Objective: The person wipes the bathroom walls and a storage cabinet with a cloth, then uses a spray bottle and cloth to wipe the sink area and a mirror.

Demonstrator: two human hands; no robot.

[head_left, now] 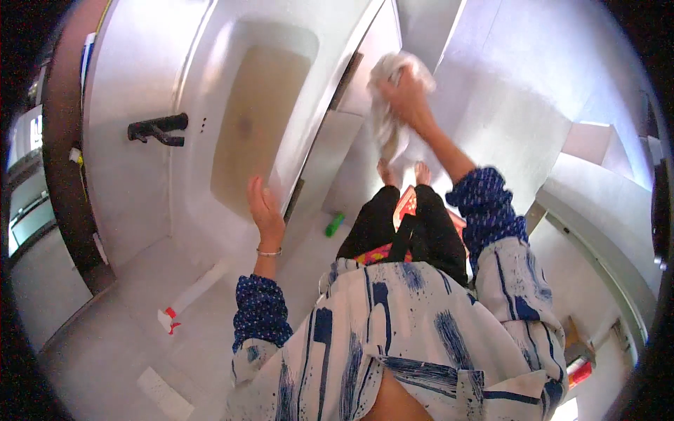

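Observation:
My right hand (pixel 408 102) is raised ahead of me, its fingers closed round a crumpled white cloth (pixel 393 133). The cloth's lower end hangs down above the floor near my bare feet. My left hand (pixel 265 210) is held over the near end of the white bathtub (pixel 210 63), fingers stretched out and holding nothing. Whether it touches the tub's rim I cannot tell. The bottom of the tub looks brownish; whether that is water or the surface itself is unclear.
A black tap (pixel 158 130) juts from the wall left of the tub. A red-and-white spray head (pixel 169 320) shows at the lower left. Beside the tub lies a green bottle-like thing (pixel 335 224). Between my legs is an orange-red patterned object (pixel 405 203). A pale curved ledge (pixel 597 203) runs along the right.

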